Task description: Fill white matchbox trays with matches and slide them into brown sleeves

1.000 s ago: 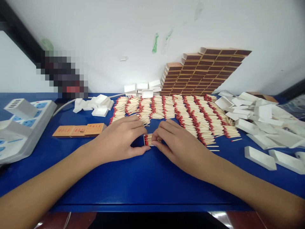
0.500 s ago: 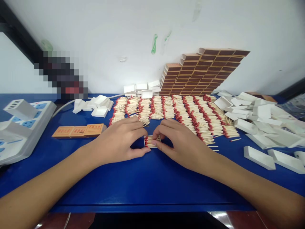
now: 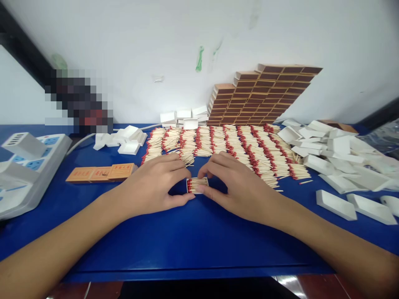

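Note:
A small white tray filled with red-tipped matches [image 3: 197,184] lies on the blue table [image 3: 187,241] between my two hands. My left hand [image 3: 156,185] rests on the table at the tray's left end, thumb and fingers curled around it. My right hand [image 3: 240,185] pinches the tray's right end between thumb and fingers. Just behind my hands, rows of loose red-tipped matches [image 3: 237,147] stretch across the table.
Several empty white trays [image 3: 336,153] are heaped on the right, more at the back [image 3: 183,116] and left of the matches [image 3: 124,139]. Brown matchbox sleeves [image 3: 264,93] are stacked against the wall. Three orange closed matchboxes [image 3: 101,172] and a white power strip [image 3: 28,162] lie left.
My right fingers have drawn back from over the tray, so the matches lie level in it and show more fully. The left hand has hardly moved.

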`<state>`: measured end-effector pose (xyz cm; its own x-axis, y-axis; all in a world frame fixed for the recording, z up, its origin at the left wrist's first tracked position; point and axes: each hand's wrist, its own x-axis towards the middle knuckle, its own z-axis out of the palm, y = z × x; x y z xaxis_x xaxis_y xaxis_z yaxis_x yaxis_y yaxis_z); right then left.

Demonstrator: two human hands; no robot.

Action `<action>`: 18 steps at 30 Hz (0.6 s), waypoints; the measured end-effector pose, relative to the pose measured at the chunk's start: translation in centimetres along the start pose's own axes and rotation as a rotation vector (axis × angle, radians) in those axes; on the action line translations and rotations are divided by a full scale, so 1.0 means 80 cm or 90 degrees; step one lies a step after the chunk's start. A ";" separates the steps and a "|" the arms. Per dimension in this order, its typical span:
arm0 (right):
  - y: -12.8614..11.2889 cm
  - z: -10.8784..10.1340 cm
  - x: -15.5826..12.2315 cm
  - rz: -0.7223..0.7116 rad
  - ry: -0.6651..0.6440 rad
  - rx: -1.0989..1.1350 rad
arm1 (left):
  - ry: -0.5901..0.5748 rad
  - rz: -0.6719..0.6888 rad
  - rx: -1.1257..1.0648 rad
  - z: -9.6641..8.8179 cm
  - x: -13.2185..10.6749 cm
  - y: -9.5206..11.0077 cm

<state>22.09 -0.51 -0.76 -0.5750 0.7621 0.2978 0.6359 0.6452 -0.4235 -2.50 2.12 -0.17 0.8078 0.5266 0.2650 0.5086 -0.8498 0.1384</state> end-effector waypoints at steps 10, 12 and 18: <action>0.009 -0.019 -0.003 0.020 -0.073 -0.015 | 0.004 -0.026 -0.004 -0.005 -0.002 0.000; 0.011 -0.019 -0.002 0.007 -0.081 -0.008 | 0.003 -0.032 -0.004 -0.005 -0.002 0.000; 0.057 -0.042 0.016 0.003 0.083 -0.128 | 0.006 -0.036 -0.005 -0.006 -0.003 -0.002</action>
<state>25.98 3.62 0.56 -0.5088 0.7570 0.4100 0.7353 0.6298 -0.2505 -2.89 2.11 0.22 0.7746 0.5741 0.2652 0.5516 -0.8185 0.1607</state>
